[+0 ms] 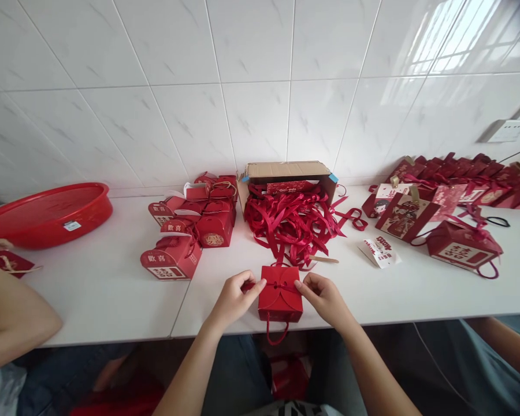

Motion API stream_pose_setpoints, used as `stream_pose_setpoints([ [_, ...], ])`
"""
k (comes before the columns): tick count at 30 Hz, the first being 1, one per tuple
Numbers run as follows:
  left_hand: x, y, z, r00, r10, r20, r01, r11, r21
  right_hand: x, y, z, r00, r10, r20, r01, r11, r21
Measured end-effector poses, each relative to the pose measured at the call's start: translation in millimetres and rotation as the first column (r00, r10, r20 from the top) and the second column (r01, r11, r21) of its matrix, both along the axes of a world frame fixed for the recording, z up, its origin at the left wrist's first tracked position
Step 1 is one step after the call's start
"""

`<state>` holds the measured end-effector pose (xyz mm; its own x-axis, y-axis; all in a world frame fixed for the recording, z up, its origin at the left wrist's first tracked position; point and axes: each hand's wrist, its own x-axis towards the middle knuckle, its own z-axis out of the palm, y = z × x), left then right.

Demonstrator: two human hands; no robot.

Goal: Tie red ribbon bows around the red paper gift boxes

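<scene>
A small red gift box [279, 304] stands at the table's front edge, its curved top flaps folded together. Across its top runs a thin dark red ribbon [279, 285] that passes through holes in the middle. My left hand [236, 296] pinches the ribbon at the box's left edge, thumb on top. At the right edge my right hand [324, 296] pinches the other side of it between thumb and fingers. A cord handle [278, 337] loops down over the table edge in front, and more ribbon touches the box's far side.
Behind is an open cardboard box [286, 169] spilling red ribbons [292, 222]. Finished-looking red boxes [173, 254] stand left, gift bags [407, 216] right. A printed card [380, 252] and a wooden stick [324, 259] lie nearby. A red basin [86, 214] and a person's arm [17, 312] are far left.
</scene>
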<state>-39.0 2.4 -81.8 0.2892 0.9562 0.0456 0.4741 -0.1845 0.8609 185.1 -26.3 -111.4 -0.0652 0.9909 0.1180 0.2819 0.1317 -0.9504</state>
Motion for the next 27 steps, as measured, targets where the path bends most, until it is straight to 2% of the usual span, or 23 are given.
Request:
stream_pose_setpoints([
  [2,-6,1,1.4,1.0,0.01,0.002,-0.01,1.0,0.004,5,1,0.8,1.0,-0.012,0.003,0.013,1.0,-0.014],
  [5,-17,6,3.4,1.0,0.024,-0.014,-0.024,1.0,0.004,15,-1,7.0,1.0,-0.003,0.003,0.003,0.999,0.038],
  [8,-29,12,7.9,0.998,-0.017,-0.059,0.006,0.986,-0.169,25,-8,18.9,0.988,0.104,0.114,-0.117,0.987,0.114],
  [11,-37,17,18.0,0.981,-0.187,-0.058,0.148,0.902,-0.404,27,-15,29.4,0.94,0.137,0.312,-0.195,0.968,0.161],
  [13,-37,15,26.0,0.941,-0.339,0.017,0.305,0.82,-0.485,22,-18,31.5,0.923,0.034,0.383,-0.139,0.959,0.249],
  [15,-31,10,32.1,0.911,-0.385,0.147,0.404,0.765,-0.502,13,-17,29.8,0.924,-0.129,0.359,-0.025,0.918,0.395],
  [16,-26,6,33.6,0.913,-0.343,0.222,0.409,0.772,-0.486,9,-16,28.5,0.926,-0.21,0.314,0.041,0.883,0.468],
  [18,-12,-5,33.6,0.92,-0.157,0.358,0.314,0.844,-0.435,-1,-13,26.9,0.923,-0.327,0.201,0.162,0.807,0.569],
  [20,4,-17,31.0,0.909,-0.011,0.417,0.189,0.902,-0.389,-9,-12,28.0,0.927,-0.354,0.12,0.22,0.776,0.591],
  [22,19,-27,27.8,0.93,0.029,0.366,0.075,0.961,-0.266,-15,-13,31.1,0.952,-0.296,0.074,0.207,0.804,0.558],
  [24,29,-36,24.7,0.97,0.038,0.241,-0.031,0.999,-0.033,-20,-13,33.7,0.979,-0.2,0.037,0.155,0.853,0.498],
  [27,36,-43,19.3,0.995,0.083,0.055,-0.096,0.949,0.301,-24,-13,33.6,0.994,-0.106,-0.026,0.108,0.91,0.4],
])
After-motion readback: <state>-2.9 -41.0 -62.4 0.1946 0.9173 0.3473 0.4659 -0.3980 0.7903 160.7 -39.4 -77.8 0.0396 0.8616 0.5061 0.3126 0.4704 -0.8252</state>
